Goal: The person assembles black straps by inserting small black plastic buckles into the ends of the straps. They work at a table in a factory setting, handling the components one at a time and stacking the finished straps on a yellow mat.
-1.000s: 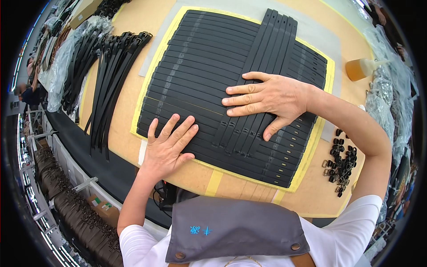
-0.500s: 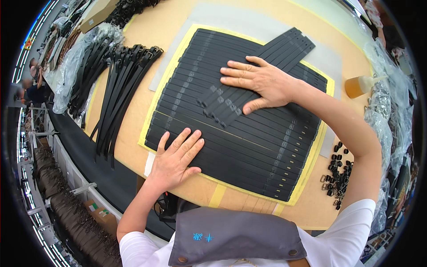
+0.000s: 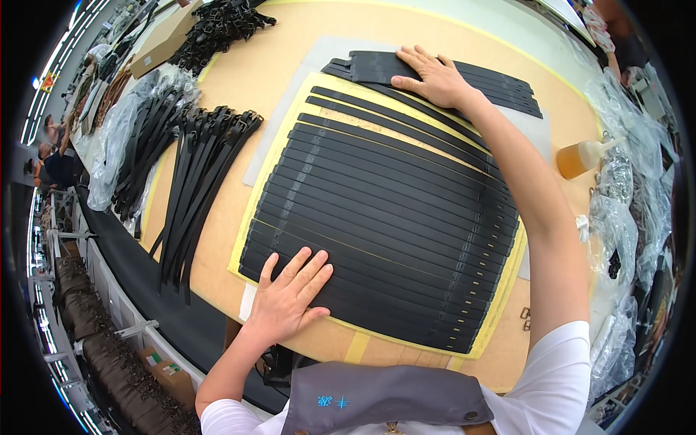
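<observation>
1. Main thing here: the loose batch of black straps (image 3: 377, 67) is at the far side of the worktop (image 3: 290, 43), beyond the laid rows of black straps (image 3: 377, 217). Its long axis runs left to right, right end dipping a little toward the person, so roughly parallel to the rows.
2. The right hand (image 3: 435, 78) is the near one, by miles: stretched out and resting on top of that batch, fingers extended, not clenched. Can't tell if it's pinching an edge.
3. The left hand (image 3: 286, 293) is well apart from it, palm down on the near-left part of the rows, fingers spread, gripping nothing.
4. Headcount: two hands, one loose batch (straps overlap and the hand hides some, so no honest number), one yellow-edged sheet (image 3: 236, 262) under the rows. Rows are packed too tight to count, but two strips (image 3: 348, 96) sit gapped at the far edge.
5. Around it: one bottle of amber liquid (image 3: 576, 161) on the right, two small metal frames (image 3: 525, 314) beside the right forearm, one cardboard box (image 3: 163, 43) far left, plus buckled belts (image 3: 210, 167) too bunched to count.
</observation>
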Demonstrator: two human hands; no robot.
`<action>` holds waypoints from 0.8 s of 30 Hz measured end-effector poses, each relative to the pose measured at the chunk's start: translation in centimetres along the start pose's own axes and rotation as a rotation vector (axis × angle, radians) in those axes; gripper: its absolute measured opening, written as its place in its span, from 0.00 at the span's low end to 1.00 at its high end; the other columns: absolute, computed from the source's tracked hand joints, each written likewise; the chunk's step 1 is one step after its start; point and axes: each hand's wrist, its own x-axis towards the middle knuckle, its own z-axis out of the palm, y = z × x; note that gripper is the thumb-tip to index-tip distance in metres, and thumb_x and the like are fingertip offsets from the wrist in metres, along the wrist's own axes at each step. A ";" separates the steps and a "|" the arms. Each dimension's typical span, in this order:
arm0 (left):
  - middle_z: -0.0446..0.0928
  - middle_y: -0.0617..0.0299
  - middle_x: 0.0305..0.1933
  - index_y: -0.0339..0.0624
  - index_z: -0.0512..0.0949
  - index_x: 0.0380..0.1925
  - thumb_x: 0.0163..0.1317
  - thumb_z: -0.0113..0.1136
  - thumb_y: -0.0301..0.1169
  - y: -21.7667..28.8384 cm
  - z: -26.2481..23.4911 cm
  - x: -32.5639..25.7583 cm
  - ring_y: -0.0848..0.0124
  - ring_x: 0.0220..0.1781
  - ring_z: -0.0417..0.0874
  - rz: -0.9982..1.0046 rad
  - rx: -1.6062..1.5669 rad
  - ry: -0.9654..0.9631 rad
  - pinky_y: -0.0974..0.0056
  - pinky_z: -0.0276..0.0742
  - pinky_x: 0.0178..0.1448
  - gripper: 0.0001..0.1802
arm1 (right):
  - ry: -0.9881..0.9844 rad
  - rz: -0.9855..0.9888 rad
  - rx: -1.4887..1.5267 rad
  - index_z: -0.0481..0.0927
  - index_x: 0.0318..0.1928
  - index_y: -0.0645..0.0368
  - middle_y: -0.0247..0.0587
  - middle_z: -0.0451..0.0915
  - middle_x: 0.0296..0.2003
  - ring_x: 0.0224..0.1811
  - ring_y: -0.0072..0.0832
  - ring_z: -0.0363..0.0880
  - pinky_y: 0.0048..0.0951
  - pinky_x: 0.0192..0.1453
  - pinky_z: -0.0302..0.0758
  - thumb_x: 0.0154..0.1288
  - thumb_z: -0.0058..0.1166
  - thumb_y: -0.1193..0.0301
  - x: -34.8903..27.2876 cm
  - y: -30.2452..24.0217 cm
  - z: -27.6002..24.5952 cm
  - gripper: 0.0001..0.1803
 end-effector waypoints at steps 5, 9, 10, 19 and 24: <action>0.71 0.57 0.78 0.48 0.76 0.69 0.76 0.41 0.65 -0.1 0.0 0.1 0.57 0.82 0.65 -0.001 0.001 -0.001 0.39 0.40 0.84 0.39 | 0.060 0.125 -0.034 0.56 0.83 0.40 0.32 0.53 0.84 0.87 0.31 0.44 0.52 0.89 0.41 0.66 0.28 0.19 1.6 1.2 0.6 0.56; 0.71 0.57 0.77 0.49 0.76 0.69 0.76 0.42 0.65 -0.1 0.0 0.1 0.57 0.81 0.66 0.000 -0.002 0.001 0.39 0.41 0.84 0.38 | 0.080 0.239 -0.029 0.57 0.83 0.39 0.31 0.53 0.84 0.87 0.30 0.44 0.52 0.88 0.42 0.67 0.31 0.20 2.7 1.7 0.5 0.54; 0.71 0.58 0.77 0.49 0.76 0.69 0.76 0.43 0.65 -0.1 0.1 0.0 0.57 0.81 0.66 -0.001 0.001 0.002 0.39 0.41 0.84 0.38 | 0.081 0.274 -0.026 0.57 0.83 0.39 0.31 0.53 0.84 0.87 0.30 0.44 0.52 0.88 0.42 0.67 0.32 0.20 3.1 1.7 0.3 0.54; 0.69 0.60 0.79 0.52 0.74 0.73 0.74 0.45 0.64 -0.5 0.0 -0.5 0.58 0.83 0.63 0.076 0.176 -0.039 0.38 0.40 0.84 0.39 | 0.347 0.068 0.184 0.70 0.76 0.49 0.47 0.67 0.76 0.80 0.39 0.62 0.49 0.82 0.59 0.74 0.47 0.35 1.8 2.5 -0.4 0.42; 0.65 0.66 0.82 0.53 0.73 0.74 0.71 0.53 0.60 -1.0 -3.3 2.9 0.64 0.84 0.60 0.154 0.149 0.037 0.41 0.43 0.84 0.37 | 0.096 -0.007 0.329 0.77 0.68 0.61 0.51 0.79 0.65 0.71 0.43 0.73 0.43 0.75 0.69 0.75 0.56 0.49 -5.8 -0.3 -3.7 0.33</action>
